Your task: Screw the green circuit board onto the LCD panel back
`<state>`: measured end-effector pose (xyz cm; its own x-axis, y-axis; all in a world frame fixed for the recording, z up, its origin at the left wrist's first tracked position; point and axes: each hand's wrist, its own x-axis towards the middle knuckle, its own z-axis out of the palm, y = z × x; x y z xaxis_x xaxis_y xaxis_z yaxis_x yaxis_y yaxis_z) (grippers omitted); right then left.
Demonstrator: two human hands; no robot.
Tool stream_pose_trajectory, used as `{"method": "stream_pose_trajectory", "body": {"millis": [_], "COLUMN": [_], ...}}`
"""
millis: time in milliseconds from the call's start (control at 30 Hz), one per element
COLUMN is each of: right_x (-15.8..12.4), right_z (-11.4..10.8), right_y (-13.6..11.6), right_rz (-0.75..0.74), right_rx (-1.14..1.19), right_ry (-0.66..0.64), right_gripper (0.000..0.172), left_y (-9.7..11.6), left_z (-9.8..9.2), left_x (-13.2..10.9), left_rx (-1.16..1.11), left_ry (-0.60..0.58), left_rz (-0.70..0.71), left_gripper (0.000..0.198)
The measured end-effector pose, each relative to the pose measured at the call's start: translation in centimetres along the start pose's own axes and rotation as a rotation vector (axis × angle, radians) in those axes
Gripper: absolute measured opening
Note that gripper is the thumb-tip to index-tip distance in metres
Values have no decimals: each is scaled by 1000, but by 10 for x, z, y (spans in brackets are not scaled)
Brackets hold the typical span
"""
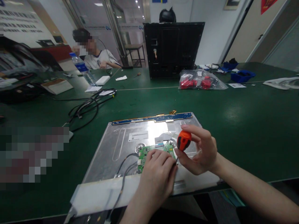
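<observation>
Carefully now: right hand (203, 152) clamps the orange screwdriver (183, 140) upright; left hand (157, 174), fingers curled, should steady the green circuit board (146, 153) against slipping.

Panel back (121, 146): dull brushed sheet metal with a soft sheen. On it, a glossy green circuit board (146, 152); above the board, a smooth orange-and-black plastic screwdriver handle (183, 140). Beneath the panel, a matt green cloth-like desk (245, 124); beyond it, a shiny clear plastic bag (202, 80).

Orange-handled screwdriver (183, 140) upright over the green circuit board (149, 153)

Board lies flat on the silver panel back (121, 146) — near the table's (245, 130) front edge, shaft tip at its right end.
</observation>
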<state>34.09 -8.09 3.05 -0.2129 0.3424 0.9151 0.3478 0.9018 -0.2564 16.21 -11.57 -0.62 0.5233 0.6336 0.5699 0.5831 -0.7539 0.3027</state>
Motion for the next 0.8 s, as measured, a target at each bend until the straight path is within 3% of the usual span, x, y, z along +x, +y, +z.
{"method": "stream_pose_trajectory", "body": {"millis": [800], "right_x": [2], "right_z": [0], "right_y": [2], "right_rz": [-52], "right_rx": [-38], "right_ry": [-14], "right_gripper": [65], "left_y": [3], "left_z": [-3], "left_x": [1], "left_rx": [-61], "left_ry": [-61], "left_rz": [-46], "left_gripper": [16]}}
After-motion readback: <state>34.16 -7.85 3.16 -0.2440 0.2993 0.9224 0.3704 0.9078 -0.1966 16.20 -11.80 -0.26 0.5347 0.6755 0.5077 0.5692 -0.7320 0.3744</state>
